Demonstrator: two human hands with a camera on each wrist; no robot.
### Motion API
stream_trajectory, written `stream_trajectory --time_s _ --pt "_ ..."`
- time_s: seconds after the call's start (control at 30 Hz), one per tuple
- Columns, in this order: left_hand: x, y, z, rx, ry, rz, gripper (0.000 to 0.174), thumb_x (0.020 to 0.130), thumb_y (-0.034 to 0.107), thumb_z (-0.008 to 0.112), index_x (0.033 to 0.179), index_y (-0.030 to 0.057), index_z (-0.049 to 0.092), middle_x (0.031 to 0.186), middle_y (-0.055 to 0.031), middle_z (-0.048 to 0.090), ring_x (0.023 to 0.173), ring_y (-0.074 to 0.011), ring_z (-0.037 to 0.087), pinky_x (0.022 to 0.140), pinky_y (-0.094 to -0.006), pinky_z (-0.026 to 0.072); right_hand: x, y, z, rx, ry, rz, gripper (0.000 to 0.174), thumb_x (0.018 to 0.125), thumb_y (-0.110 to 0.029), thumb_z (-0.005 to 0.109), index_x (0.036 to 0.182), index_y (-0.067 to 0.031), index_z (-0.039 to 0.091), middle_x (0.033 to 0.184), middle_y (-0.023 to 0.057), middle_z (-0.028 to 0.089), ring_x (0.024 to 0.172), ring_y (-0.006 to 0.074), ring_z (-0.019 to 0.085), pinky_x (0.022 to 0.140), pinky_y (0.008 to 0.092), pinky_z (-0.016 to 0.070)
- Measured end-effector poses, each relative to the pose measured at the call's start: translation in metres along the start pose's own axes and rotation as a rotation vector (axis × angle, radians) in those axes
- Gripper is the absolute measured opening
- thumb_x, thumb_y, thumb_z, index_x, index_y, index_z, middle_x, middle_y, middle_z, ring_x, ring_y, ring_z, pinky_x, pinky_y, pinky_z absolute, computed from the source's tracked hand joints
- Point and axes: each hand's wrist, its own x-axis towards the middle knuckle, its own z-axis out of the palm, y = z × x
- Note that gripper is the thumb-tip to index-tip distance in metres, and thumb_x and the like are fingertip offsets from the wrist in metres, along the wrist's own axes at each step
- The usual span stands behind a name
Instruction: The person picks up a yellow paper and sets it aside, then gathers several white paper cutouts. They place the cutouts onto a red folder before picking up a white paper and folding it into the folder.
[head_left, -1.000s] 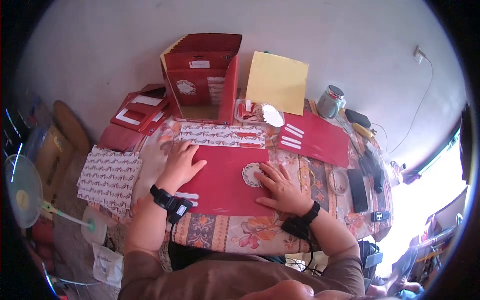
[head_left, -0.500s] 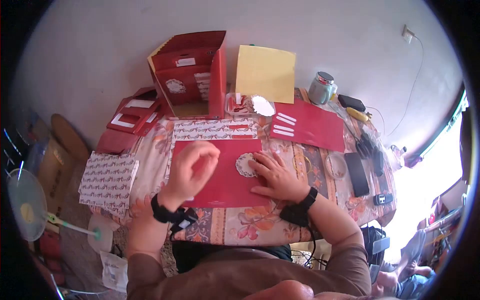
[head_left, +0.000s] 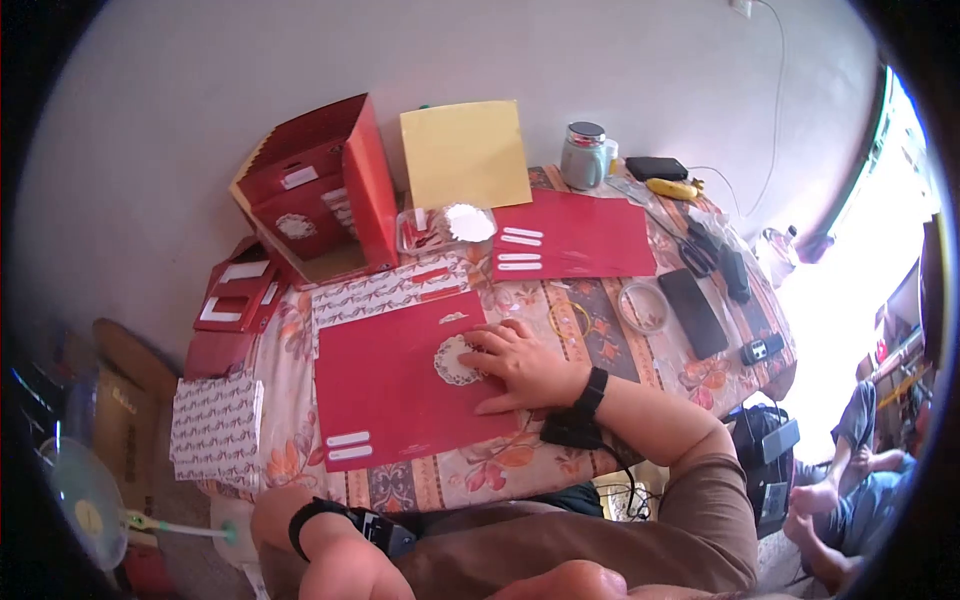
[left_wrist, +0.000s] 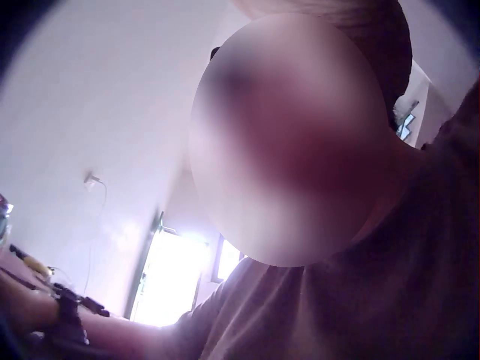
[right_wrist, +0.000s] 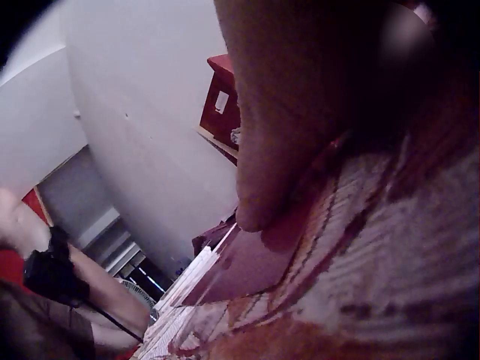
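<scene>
A red sheet (head_left: pixel 390 390) lies at the front of the table, with a white lacy round piece (head_left: pixel 455 362) on its right part and two white labels (head_left: pixel 348 445) at its lower left corner. My right hand (head_left: pixel 525 368) rests palm down there, fingers spread over the lacy piece and the sheet's edge; in the right wrist view this hand (right_wrist: pixel 277 112) looms dark over the red surface. At the bottom of the head view, my left hand (head_left: pixel 355 575) is raised near my body, away from the sheet. Its fingers are out of frame.
Behind stand a red box (head_left: pixel 370 200), a yellow sheet (head_left: pixel 465 155) and a mug (head_left: pixel 583 158). A clear tray (head_left: pixel 420 232) and another red sheet (head_left: pixel 590 235) lie before them. Patterned papers (head_left: pixel 215 430) are at left; a phone (head_left: pixel 693 313) and tape roll (head_left: pixel 643 307) at right.
My left hand has lifted off the red sheet and come back towards my body. My right hand still rests at the lacy piece. The head view has turned, and the red sheet appears tilted.
</scene>
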Motion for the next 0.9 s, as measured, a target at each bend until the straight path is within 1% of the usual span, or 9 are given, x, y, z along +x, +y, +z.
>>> stream_trajectory --time_s 0.03,0.1,0.2,0.23,0.37,0.63,0.73,0.77,0.9 --pt "-0.001 0.003 0.002 -0.012 0.007 -0.003 0.033 0.089 0.012 0.055 0.119 0.0011 0.049 0.119 -0.0119 0.046 0.111 -0.0237 0.039 0.078 -0.0317 0.0389 -0.001 0.000 0.001 0.000 0.007 0.013 0.065 0.074 -0.051 0.068 0.123 -0.0101 0.055 0.131 0.0161 0.046 0.122 0.0315 0.042 0.103 0.0459 0.0284" --pt "-0.002 0.012 0.009 -0.102 0.184 -0.006 0.038 0.087 0.006 0.056 0.124 0.0017 0.047 0.126 -0.0115 0.041 0.113 -0.0238 0.038 0.079 -0.0313 0.0382 0.000 0.001 0.002 -0.013 0.007 0.003 0.066 0.074 -0.052 0.067 0.123 -0.0097 0.055 0.131 0.0163 0.045 0.123 0.0314 0.042 0.104 0.0455 0.0281" --pt "-0.019 0.028 0.010 -0.099 0.218 -0.011 0.043 0.085 0.004 0.060 0.125 0.0023 0.046 0.129 -0.0097 0.038 0.115 -0.0238 0.038 0.080 -0.0316 0.0377 0.000 0.001 0.003 -0.002 0.000 0.010 0.066 0.074 -0.053 0.067 0.123 -0.0091 0.054 0.132 0.0166 0.045 0.124 0.0314 0.040 0.104 0.0467 0.0268" --pt "-0.024 0.036 0.013 -0.183 0.326 0.032 0.045 0.084 0.002 0.061 0.126 0.0016 0.045 0.129 -0.0091 0.037 0.115 -0.0234 0.038 0.083 -0.0309 0.0377 0.000 0.002 0.004 -0.001 -0.001 0.005 0.066 0.074 -0.053 0.067 0.123 -0.0091 0.054 0.132 0.0166 0.045 0.124 0.0314 0.040 0.104 0.0467 0.0268" --pt "-0.041 0.058 0.001 -0.262 0.303 -0.088 0.047 0.083 -0.001 0.060 0.128 0.0018 0.043 0.126 -0.0090 0.042 0.114 -0.0208 0.039 0.086 -0.0291 0.0375 0.000 0.001 0.005 -0.004 -0.019 0.027 0.066 0.075 -0.052 0.066 0.123 -0.0087 0.054 0.133 0.0170 0.043 0.127 0.0317 0.037 0.106 0.0496 0.0237" --pt "-0.046 0.038 -0.008 0.158 -0.019 0.093 0.041 0.097 0.017 0.042 0.136 0.0052 0.039 0.141 -0.0072 0.039 0.126 -0.0191 0.035 0.095 -0.0289 0.0348 -0.001 0.002 0.004 -0.011 -0.030 0.026 0.066 0.076 -0.051 0.066 0.123 -0.0069 0.053 0.134 0.0165 0.042 0.128 0.0325 0.035 0.108 0.0528 0.0209" --pt "-0.039 0.023 -0.010 0.246 0.158 0.049 0.039 0.096 0.015 0.044 0.133 0.0041 0.042 0.138 -0.0067 0.041 0.123 -0.0208 0.035 0.093 -0.0298 0.0356 -0.002 0.002 0.004 0.021 -0.018 0.016 0.065 0.076 -0.051 0.066 0.122 -0.0066 0.053 0.134 0.0164 0.042 0.129 0.0326 0.035 0.107 0.0538 0.0210" --pt "-0.029 0.009 0.005 0.017 0.060 -0.100 0.040 0.092 0.011 0.049 0.131 0.0026 0.043 0.137 -0.0080 0.040 0.123 -0.0208 0.034 0.093 -0.0298 0.0353 -0.002 0.002 0.004 0.028 -0.009 0.015 0.065 0.076 -0.051 0.066 0.122 -0.0066 0.053 0.133 0.0163 0.042 0.129 0.0327 0.035 0.107 0.0538 0.0210" --pt "-0.049 0.051 -0.017 -0.130 0.112 -0.071 0.044 0.090 0.009 0.055 0.132 0.0034 0.042 0.140 -0.0080 0.036 0.127 -0.0202 0.031 0.097 -0.0299 0.0336 0.000 0.003 0.008 0.019 -0.005 0.007 0.068 0.076 -0.055 0.064 0.123 -0.0068 0.052 0.131 0.0194 0.043 0.128 0.0342 0.036 0.107 0.0557 0.0214"
